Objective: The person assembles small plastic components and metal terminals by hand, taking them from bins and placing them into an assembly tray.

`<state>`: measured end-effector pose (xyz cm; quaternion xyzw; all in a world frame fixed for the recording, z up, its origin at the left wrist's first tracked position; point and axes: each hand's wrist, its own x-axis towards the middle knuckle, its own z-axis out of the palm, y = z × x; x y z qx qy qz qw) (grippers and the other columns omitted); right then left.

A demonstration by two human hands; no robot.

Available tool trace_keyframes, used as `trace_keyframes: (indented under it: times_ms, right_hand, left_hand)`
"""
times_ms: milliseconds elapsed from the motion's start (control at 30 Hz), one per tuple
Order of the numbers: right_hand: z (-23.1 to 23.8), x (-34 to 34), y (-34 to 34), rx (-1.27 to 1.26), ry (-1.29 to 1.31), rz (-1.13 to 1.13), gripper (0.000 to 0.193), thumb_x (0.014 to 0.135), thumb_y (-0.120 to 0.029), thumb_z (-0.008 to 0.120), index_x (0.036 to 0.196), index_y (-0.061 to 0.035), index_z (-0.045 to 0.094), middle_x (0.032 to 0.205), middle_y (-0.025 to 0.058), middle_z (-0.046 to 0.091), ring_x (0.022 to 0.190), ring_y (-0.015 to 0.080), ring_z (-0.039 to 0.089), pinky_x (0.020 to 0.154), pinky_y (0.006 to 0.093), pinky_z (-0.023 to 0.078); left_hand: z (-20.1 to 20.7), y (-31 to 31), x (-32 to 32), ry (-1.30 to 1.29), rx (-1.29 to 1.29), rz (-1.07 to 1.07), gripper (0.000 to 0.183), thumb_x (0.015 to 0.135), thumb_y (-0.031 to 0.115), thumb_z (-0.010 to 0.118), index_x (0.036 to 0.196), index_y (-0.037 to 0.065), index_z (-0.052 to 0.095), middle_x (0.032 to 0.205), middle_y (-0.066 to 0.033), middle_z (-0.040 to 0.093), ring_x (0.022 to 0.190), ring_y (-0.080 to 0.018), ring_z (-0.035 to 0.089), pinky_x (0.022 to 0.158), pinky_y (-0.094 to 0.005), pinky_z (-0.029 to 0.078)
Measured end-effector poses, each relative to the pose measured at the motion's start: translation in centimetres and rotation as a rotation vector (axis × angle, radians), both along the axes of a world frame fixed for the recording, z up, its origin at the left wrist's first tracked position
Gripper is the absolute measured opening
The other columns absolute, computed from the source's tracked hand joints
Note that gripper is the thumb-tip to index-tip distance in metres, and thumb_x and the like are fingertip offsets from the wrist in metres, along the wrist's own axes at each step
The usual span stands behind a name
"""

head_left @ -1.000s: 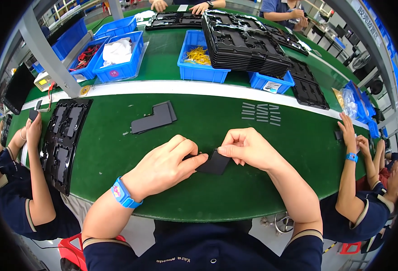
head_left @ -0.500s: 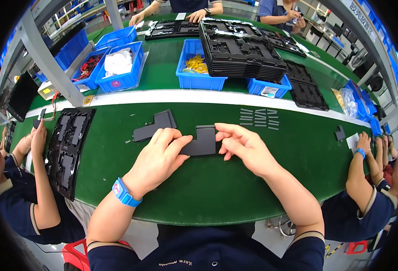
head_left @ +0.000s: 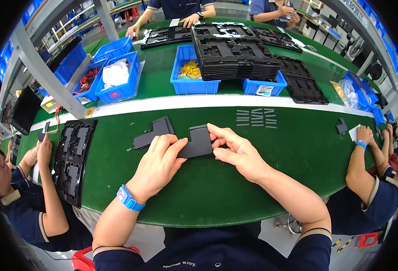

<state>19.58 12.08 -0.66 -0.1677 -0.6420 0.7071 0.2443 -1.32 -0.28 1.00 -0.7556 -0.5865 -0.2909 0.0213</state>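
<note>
A flat black L-shaped piece is between my two hands, low over the green table. My left hand grips its left end, thumb and fingers closed on it. At the opposite edge, my right hand has its index fingertip at the upper corner and its thumb just below, the other fingers curled. Whether a small strip sits under those right fingertips is hidden. Beyond my left hand lie similar dark grey L-shaped pieces, partly overlapping. Several thin grey strips are laid in rows past my right hand.
Across a white line stand blue bins and a tall stack of black trays. Another black tray lies at the left, beside a co-worker. A second co-worker sits at the right. A grey post rises at the left.
The view has shifted slightly. My right thumb and fingers have drawn closer to the black piece's right edge, and the piece has tilted a little. My left hand keeps its grip.
</note>
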Motion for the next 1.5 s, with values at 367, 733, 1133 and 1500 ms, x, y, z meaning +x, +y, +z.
trace_keyframes:
  times_ms: [367,733,1133,1500]
  right_hand:
    - [-0.1,-0.4,-0.4,-0.04,0.077,0.004,0.063,0.095,-0.008,0.059,0.152,-0.0059,0.031,0.125,0.0069,0.048,0.11,0.017,0.049,0.091,0.0297,0.046]
    - [0.2,-0.3,-1.5,0.822,-0.313,-0.173,0.073,0.093,-0.026,0.065,0.149,0.003,0.028,0.127,0.0192,0.049,0.118,0.0338,0.05,0.101,0.0424,0.041]
    - [-0.4,2.8,6.1,0.512,-0.184,-0.538,0.055,0.098,-0.025,0.061,0.142,-0.0006,0.041,0.12,0.0105,0.053,0.102,0.0161,0.053,0.088,0.0302,0.048]
    - [-0.8,13.9,14.9,0.863,-0.262,-1.135,0.045,0.091,-0.017,0.067,0.131,-0.0025,0.051,0.112,0.0109,0.057,0.095,0.0178,0.057,0.082,0.0328,0.05]
  left_hand:
    - [0.1,0.0,0.2,-0.006,0.065,-0.027,0.056,0.07,0.0,0.077,0.123,0.002,0.057,0.108,-0.0132,0.054,0.095,-0.032,0.056,0.078,-0.0393,0.052]
    - [-0.1,-0.2,0.0,0.045,0.041,-0.036,0.053,0.072,0.003,0.077,0.121,0.002,0.058,0.107,-0.0123,0.054,0.097,-0.0311,0.056,0.078,-0.0387,0.053]
    - [-0.5,-1.1,-7.8,-0.022,0.009,0.368,0.032,0.082,0.007,0.069,0.113,0.003,0.061,0.104,-0.012,0.057,0.1,-0.0322,0.057,0.085,-0.0403,0.049]
    - [-1.1,0.0,-7.0,-0.089,-0.118,0.303,0.054,0.07,0.008,0.079,0.121,0.009,0.061,0.099,-0.0129,0.058,0.098,-0.0316,0.058,0.085,-0.0409,0.049]
